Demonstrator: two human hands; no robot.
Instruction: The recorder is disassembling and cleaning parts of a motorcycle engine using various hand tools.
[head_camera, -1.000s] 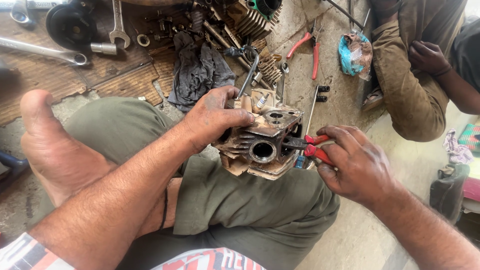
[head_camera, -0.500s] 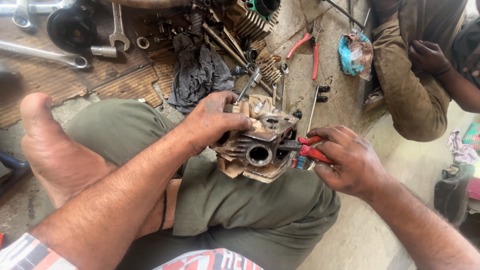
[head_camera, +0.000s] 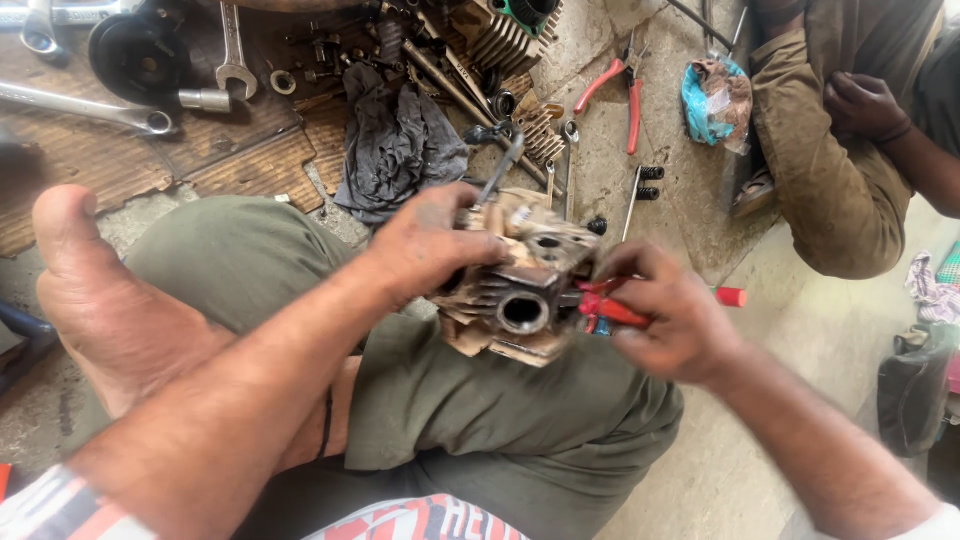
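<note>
On lap: left hand (head_camera: 430, 240) grip clamps engine head (head_camera: 520, 290); right hand (head_camera: 665, 315) grip clamps red pliers (head_camera: 610, 310); rag (head_camera: 395, 145) behind.

The finned engine part (head_camera: 520, 290) in my left grip (head_camera: 430, 245) is tan and dull grey with a dark round bore. The tool (head_camera: 615, 310) in my right grip (head_camera: 665, 320) has red handles. My trousers (head_camera: 480, 400) are olive green. On the floor (head_camera: 690, 210) lie a dark grey rag (head_camera: 400, 145), red-handled pliers (head_camera: 622, 85), silver wrenches (head_camera: 232, 55) and a blue and brown bundle (head_camera: 715, 100).
</note>
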